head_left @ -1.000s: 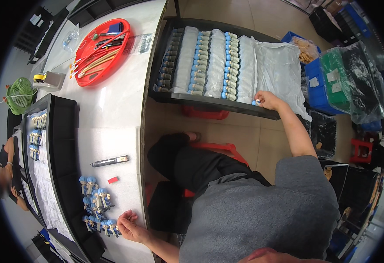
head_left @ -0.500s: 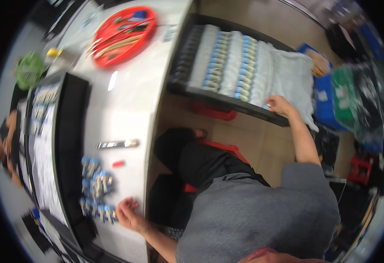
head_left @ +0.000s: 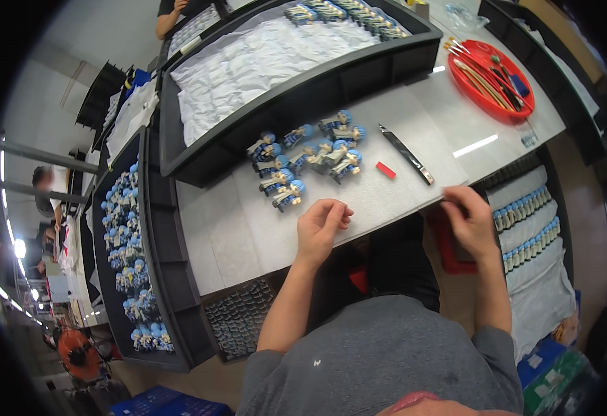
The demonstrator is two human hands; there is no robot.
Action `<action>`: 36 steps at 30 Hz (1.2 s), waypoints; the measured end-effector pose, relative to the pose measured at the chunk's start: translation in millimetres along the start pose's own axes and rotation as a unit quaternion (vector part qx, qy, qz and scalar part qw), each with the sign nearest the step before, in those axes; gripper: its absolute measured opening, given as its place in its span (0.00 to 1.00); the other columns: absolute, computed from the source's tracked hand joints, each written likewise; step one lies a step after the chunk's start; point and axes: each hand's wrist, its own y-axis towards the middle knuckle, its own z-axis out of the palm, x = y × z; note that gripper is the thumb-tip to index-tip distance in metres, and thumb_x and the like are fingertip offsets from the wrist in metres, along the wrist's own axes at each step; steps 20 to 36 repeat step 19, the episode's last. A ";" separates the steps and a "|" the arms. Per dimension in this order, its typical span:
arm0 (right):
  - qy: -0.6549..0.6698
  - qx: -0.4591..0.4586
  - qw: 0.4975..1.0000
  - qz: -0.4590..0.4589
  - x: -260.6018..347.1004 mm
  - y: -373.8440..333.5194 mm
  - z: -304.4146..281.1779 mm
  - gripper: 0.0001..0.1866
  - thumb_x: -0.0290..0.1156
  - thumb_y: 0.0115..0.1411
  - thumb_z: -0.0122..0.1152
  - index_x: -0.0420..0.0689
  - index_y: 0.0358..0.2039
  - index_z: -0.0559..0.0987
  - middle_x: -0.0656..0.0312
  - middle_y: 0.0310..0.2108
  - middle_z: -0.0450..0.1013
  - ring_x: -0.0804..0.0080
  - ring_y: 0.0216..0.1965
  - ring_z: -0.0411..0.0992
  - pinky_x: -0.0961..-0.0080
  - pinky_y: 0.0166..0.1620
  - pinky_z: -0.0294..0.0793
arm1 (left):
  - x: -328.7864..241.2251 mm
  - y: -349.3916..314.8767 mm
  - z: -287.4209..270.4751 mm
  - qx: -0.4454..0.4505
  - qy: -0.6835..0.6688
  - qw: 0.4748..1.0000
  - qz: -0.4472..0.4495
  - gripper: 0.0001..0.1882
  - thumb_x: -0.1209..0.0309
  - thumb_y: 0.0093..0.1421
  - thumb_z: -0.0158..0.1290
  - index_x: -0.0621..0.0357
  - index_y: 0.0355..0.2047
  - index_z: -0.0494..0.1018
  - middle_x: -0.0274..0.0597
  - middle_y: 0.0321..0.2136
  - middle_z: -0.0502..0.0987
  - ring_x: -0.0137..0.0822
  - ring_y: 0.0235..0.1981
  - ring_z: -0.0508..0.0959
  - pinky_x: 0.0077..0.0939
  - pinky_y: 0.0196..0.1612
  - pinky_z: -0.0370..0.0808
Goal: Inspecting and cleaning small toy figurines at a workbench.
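Note:
My left hand (head_left: 323, 227) is at the table's near edge with its fingers curled in; I see nothing in it. To its upper left lies a loose group of small blue-haired figurines (head_left: 287, 195), some on their sides. My right hand (head_left: 470, 220) hovers by the table edge to the right, thumb and bent fingers apart, with nothing visible between them. Between the hands and the far bin lie a black pen-like cutter (head_left: 409, 156) and a small red block (head_left: 386, 170), neither touched.
A black bin (head_left: 296, 83) lined with white sheets holds figurines at the back. Another black bin (head_left: 168, 277) full of figurines stands left. At right are a red tray (head_left: 480, 87) of brushes and tools, and a low bin with figurine rows (head_left: 525, 208) between white sheets.
My view has swung left. My right hand has come back from the low bin of figurine rows to the table edge. My left hand remains near the loose figurines, fingers curled.

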 end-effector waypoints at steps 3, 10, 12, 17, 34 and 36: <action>0.008 0.030 0.990 -0.139 34.9 43.1 60.3 0.18 0.17 0.46 0.60 0.39 0.41 0.74 0.52 0.40 0.70 0.55 0.44 0.68 0.69 0.47 0.68 | 1.4 0.2 -2.3 0.005 -0.015 1.000 -0.006 0.09 0.71 0.63 0.47 0.66 0.34 0.71 0.44 0.29 0.77 0.27 0.27 0.75 0.18 0.30 0.72; -0.187 0.011 0.973 -0.136 53.4 83.1 126.2 0.30 0.34 0.41 0.70 0.41 0.46 0.72 0.53 0.42 0.70 0.58 0.42 0.69 0.65 0.46 0.64 | 4.5 1.2 -5.0 -0.013 -0.059 0.998 0.012 0.09 0.71 0.63 0.46 0.66 0.37 0.70 0.43 0.33 0.75 0.26 0.29 0.74 0.18 0.31 0.72; -0.135 0.018 0.979 -0.152 49.4 82.5 123.8 0.30 0.32 0.40 0.71 0.41 0.46 0.72 0.54 0.41 0.71 0.59 0.40 0.70 0.67 0.43 0.67 | 6.0 1.0 -5.0 -0.022 -0.067 0.997 0.016 0.09 0.71 0.63 0.46 0.65 0.37 0.69 0.43 0.33 0.75 0.26 0.29 0.74 0.18 0.31 0.72; 0.078 0.094 0.988 -0.092 55.4 67.1 105.7 0.31 0.30 0.41 0.70 0.45 0.48 0.71 0.53 0.44 0.70 0.59 0.44 0.69 0.64 0.51 0.64 | 11.8 3.5 -4.0 -0.068 -0.065 0.993 0.072 0.07 0.71 0.62 0.47 0.63 0.38 0.69 0.36 0.33 0.72 0.24 0.31 0.72 0.18 0.34 0.71; 0.134 0.177 0.973 -0.066 62.4 61.3 98.4 0.32 0.27 0.42 0.69 0.47 0.50 0.71 0.54 0.46 0.69 0.62 0.48 0.69 0.65 0.54 0.63 | 13.2 4.5 -7.0 -0.050 -0.060 0.996 0.054 0.09 0.73 0.61 0.49 0.62 0.41 0.68 0.35 0.38 0.67 0.24 0.34 0.70 0.16 0.37 0.70; 0.134 0.177 0.973 -0.066 62.4 61.3 98.4 0.32 0.27 0.42 0.69 0.47 0.50 0.71 0.54 0.46 0.69 0.62 0.48 0.69 0.65 0.54 0.63 | 13.2 4.5 -7.0 -0.050 -0.060 0.996 0.054 0.09 0.73 0.61 0.49 0.62 0.41 0.68 0.35 0.38 0.67 0.24 0.34 0.70 0.16 0.37 0.70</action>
